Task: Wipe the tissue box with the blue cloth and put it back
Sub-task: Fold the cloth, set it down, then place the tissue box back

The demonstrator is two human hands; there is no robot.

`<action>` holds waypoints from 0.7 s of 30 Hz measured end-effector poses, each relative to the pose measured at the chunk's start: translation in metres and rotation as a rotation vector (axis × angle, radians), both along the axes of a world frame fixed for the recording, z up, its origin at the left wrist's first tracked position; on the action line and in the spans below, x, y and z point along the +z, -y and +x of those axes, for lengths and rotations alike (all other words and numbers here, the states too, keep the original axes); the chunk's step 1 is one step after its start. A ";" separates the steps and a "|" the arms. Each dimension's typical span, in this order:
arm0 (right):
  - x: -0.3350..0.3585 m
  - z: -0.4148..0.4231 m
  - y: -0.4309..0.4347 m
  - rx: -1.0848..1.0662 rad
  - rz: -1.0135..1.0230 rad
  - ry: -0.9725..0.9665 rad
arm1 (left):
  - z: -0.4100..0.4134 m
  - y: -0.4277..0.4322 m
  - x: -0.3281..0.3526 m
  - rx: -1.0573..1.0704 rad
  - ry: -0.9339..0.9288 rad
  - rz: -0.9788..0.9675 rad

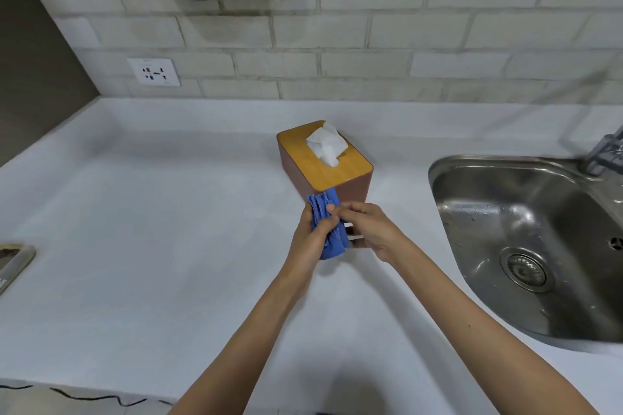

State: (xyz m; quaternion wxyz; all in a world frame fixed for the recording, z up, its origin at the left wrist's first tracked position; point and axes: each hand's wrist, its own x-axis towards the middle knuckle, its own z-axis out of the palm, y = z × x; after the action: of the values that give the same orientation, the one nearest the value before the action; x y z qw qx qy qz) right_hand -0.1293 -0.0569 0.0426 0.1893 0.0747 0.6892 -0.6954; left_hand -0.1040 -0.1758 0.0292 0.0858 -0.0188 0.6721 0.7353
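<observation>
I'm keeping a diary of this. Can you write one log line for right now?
hands: left and right both hold cloth | box: on counter, untouched | wiping: not started

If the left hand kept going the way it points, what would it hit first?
Probably the tissue box: the left hand, gripping the cloth, points up-frame at its near end. Depth is unclear.

1. Evenly lit from overhead, soft and cool.
2. Faint shadows under the arms, right of tissue box [325, 158].
3. Glare inside sink [505, 209].
4. Wide-angle bending at edges; faucet [603, 152] beyond sink blurred.
</observation>
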 end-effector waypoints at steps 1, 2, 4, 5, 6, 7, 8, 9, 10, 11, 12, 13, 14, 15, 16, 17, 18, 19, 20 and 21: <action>0.000 0.003 -0.001 -0.005 -0.008 0.022 | 0.003 0.000 -0.002 -0.012 -0.015 -0.008; 0.000 0.005 -0.002 -0.012 -0.020 0.043 | 0.004 0.001 -0.003 -0.018 -0.021 -0.015; -0.001 0.008 -0.003 -0.028 -0.040 0.067 | 0.005 0.001 -0.006 -0.019 -0.004 0.009; -0.001 0.010 -0.003 -0.034 -0.044 0.067 | 0.005 0.001 -0.006 -0.020 0.015 0.033; 0.000 0.011 -0.003 -0.039 -0.047 0.064 | 0.006 0.001 -0.006 -0.024 0.031 0.048; 0.001 0.012 -0.003 -0.043 -0.049 0.057 | 0.007 0.001 -0.005 -0.035 0.042 0.052; 0.002 0.013 -0.003 -0.048 -0.046 0.049 | 0.009 0.000 -0.005 -0.053 0.056 0.060; 0.002 0.014 -0.003 -0.054 -0.037 0.039 | 0.010 -0.001 -0.005 -0.067 0.069 0.077; 0.003 0.015 -0.003 -0.062 -0.028 0.028 | 0.010 0.000 -0.007 -0.075 0.089 0.093; 0.003 0.016 -0.003 -0.070 -0.022 0.016 | 0.009 0.000 -0.007 -0.076 0.127 0.116; 0.004 0.016 -0.003 -0.080 -0.014 0.002 | 0.008 0.001 -0.007 -0.064 0.180 0.156; 0.005 0.016 -0.003 -0.096 -0.001 -0.012 | 0.007 0.002 -0.006 -0.054 0.248 0.235; 0.007 0.016 -0.005 -0.119 0.021 -0.022 | 0.007 0.003 -0.005 -0.029 0.330 0.337; 0.009 0.015 -0.008 -0.148 0.044 -0.024 | 0.007 0.005 -0.005 0.021 0.401 0.427; 0.012 0.015 -0.013 -0.176 0.058 -0.018 | 0.005 0.007 -0.007 0.086 0.430 0.458; 0.014 0.016 -0.019 -0.194 0.068 -0.010 | 0.004 0.010 -0.010 0.144 0.417 0.426; 0.017 0.017 -0.027 -0.209 0.079 -0.003 | 0.002 0.011 -0.012 0.171 0.389 0.359; 0.018 0.019 -0.036 -0.224 0.095 0.005 | 0.000 0.012 -0.013 0.173 0.359 0.285; 0.018 0.023 -0.047 -0.244 0.114 0.011 | -0.001 0.012 -0.015 0.152 0.333 0.198; 0.017 0.029 -0.059 -0.275 0.133 0.017 | -0.001 0.009 -0.015 0.113 0.310 0.103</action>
State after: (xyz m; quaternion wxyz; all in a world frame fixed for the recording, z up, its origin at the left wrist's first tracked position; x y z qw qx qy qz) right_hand -0.1007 0.0019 0.0600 0.0926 0.1868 0.7154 -0.6669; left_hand -0.1054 -0.1844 0.0138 0.1477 -0.1652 0.6102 0.7607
